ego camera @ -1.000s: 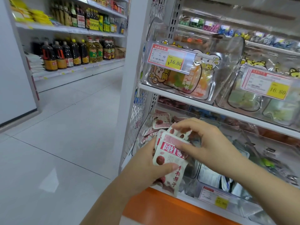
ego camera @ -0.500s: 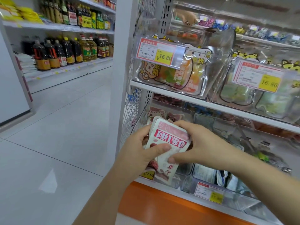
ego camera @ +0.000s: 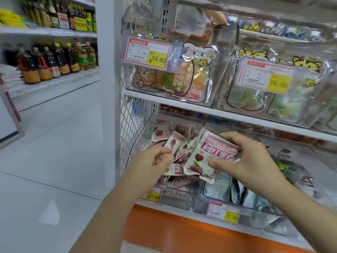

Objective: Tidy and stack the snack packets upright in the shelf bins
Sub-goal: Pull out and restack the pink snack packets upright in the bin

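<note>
Snack packets (ego camera: pixel 212 157) in both hands (ego camera: pixel 255 162)

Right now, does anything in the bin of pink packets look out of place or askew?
Yes. The loose pink packets in the clear bin lie jumbled, tilted every way and overlapping, not upright. Nothing looks torn or spilled.

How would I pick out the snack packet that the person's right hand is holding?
Find the white shelf board under the 16.80 price tags, then the leftmost clear bin below it, heaped with small pink-and-white packets. At that bin's right end the right hand grips a snack packet held above the heap. It alone faces you, showing a broad red banner with white characters.
</note>
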